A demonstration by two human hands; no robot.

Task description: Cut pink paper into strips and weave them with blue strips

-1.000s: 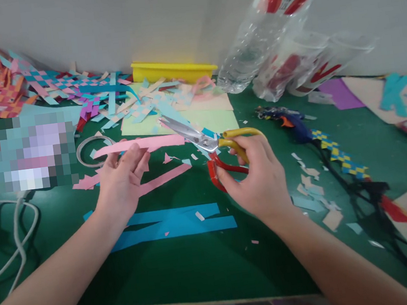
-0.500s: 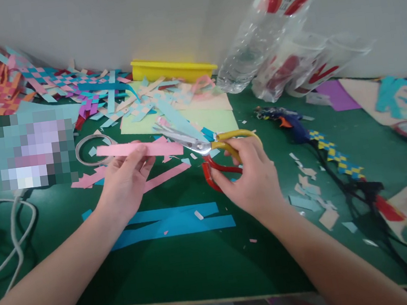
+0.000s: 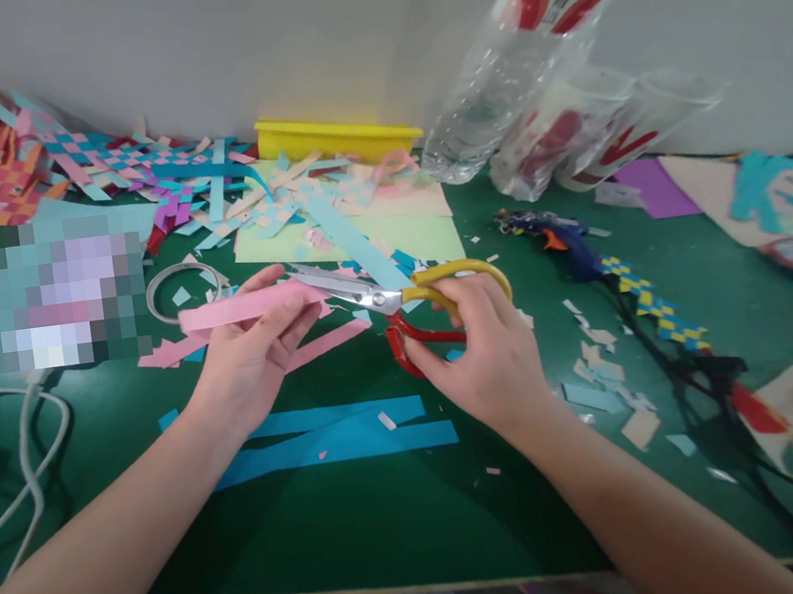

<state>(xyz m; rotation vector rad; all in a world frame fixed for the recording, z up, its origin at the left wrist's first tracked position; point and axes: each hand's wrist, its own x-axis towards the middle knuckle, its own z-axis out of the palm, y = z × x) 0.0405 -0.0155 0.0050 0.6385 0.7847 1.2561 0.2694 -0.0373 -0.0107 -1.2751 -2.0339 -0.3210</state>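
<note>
Between the thumb and fingers of my left hand [image 3: 248, 354] is a pink paper strip [image 3: 245, 307], bent over at its left end. My right hand [image 3: 486, 349] grips scissors [image 3: 378, 299] with one yellow and one red handle. Their blades point left and reach the strip's right end beside my left fingertips. Whether the blades are cutting the paper I cannot tell. Below my hands, blue paper strips [image 3: 385, 441] lie on the green table [image 3: 382, 530]. Another pink strip [image 3: 326, 344] rests on the table just behind my left fingers.
A tape roll [image 3: 152, 303] lies left of my hands, near a white cable [image 3: 30, 458]. Behind are paper scraps, woven strips [image 3: 86, 152] and a yellow tray [image 3: 337, 137]. A plastic bottle [image 3: 486, 84] leans at the back right, before cups [image 3: 636, 128]. A dark cord runs along the right.
The scissors have moved slightly left onto the strip's right end. In my left hand the pink strip has shifted left and bent, and the fingers have spread a little.
</note>
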